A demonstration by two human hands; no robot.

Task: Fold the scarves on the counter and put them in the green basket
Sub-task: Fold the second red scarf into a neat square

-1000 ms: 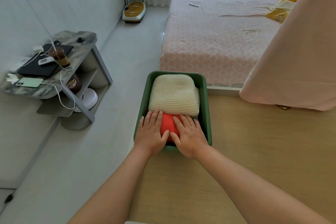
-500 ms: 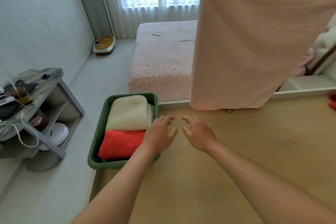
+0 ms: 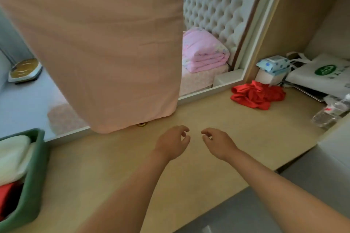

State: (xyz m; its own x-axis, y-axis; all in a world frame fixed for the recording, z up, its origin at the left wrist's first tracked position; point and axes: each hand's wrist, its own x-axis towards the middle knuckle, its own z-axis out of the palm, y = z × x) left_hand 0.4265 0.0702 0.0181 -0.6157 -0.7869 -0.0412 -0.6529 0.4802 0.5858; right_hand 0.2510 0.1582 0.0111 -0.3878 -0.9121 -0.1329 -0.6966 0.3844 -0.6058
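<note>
Currently left hand [image 3: 173, 143] and right hand [image 3: 217, 143] hover empty over counter [image 3: 113, 166], fingers loosely curled. Crumpled red scarf [image 3: 257, 94] sits far right; green basket [image 3: 36, 176] at left holds folded cream scarf [image 3: 11, 157], folded red scarf [image 3: 7, 198].

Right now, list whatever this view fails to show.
Head view:
- Green plastic basket: left edge cuts it off, so the folded cream knitted scarf and folded red scarf show only partly.
- Pink-sheeted bed: mostly hidden behind the hanging pink cloth.
- White bag with green logo: print too small to read.
- Clear plastic bottle: blurred, label unreadable.
</note>
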